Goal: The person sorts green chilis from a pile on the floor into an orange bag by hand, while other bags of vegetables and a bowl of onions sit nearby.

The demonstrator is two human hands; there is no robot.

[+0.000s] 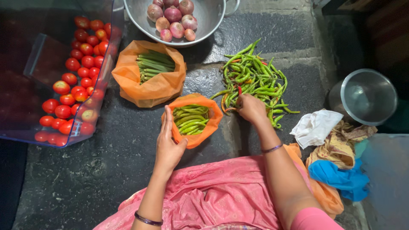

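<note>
Floor: dark, rough stone floor (106,170) carries everything; the person sits on it in pink cloth (221,200), seen from above.
Left hand: the left hand (168,145) rests against the near left rim of a small orange bag (203,130), fingers straight and pressed together along the edge, thumb spread toward the bag's lower side, holding its mouth open.
Small bag: it sits just ahead of the lap, between the two hands, and holds green chillies (189,120).
Right hand: the right hand (251,108) lies on the near edge of a loose chilli pile (253,81), fingers curled down into it; whether they pinch a chilli I cannot tell.
Chilli pile: green with a few red and orange ones, spread on the floor just right of the small bag.
Farther out: a bigger orange bag (149,85) of green pods sits left of the pile; a metal colander (204,21) with onions (172,19) is beyond it.
Left side: a clear tub (25,136) holds red tomatoes (76,81).
Right side: a steel bowl (368,96), a white cloth (315,125) and a blue cloth (336,176).
</note>
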